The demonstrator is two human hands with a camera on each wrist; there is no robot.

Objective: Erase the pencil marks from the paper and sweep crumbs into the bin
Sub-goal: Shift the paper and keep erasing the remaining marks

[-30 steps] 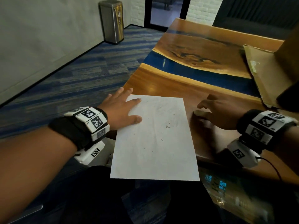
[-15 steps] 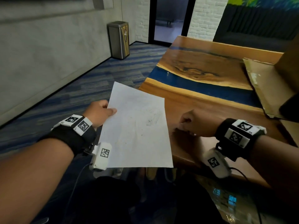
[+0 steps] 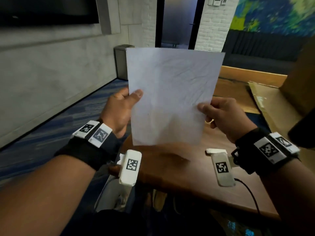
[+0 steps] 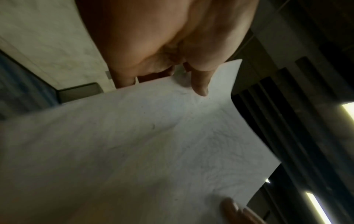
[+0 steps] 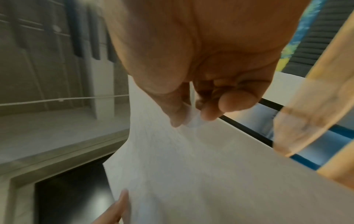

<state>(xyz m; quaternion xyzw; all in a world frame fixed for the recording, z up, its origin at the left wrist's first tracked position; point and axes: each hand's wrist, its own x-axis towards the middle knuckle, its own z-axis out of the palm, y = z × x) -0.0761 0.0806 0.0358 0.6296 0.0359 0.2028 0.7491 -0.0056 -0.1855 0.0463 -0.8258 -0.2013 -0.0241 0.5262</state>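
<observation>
The white paper (image 3: 170, 99) is off the wooden table (image 3: 187, 176) and stands upright in front of me. My left hand (image 3: 134, 97) pinches its left edge, thumb on the near face. My right hand (image 3: 203, 108) pinches the right edge with curled fingers. A small pale thing (image 3: 208, 120) shows under those fingers; I cannot tell what it is. In the left wrist view the paper (image 4: 153, 151) carries faint grey traces and a few specks. The right wrist view shows thumb and finger of the right hand (image 5: 191, 119) closed on the sheet (image 5: 191, 166). The metal bin (image 3: 120, 62) stands by the far wall, partly behind the paper.
A flattened cardboard sheet (image 3: 272, 106) lies on the table's right side, with a brown box behind it. Blue carpet (image 3: 51, 133) runs along the left between me and the bin. A dark doorway is at the back.
The paper went from flat on the table to lifted by the left hand, then upright. The right hand left the table and took the right edge. My view rose.
</observation>
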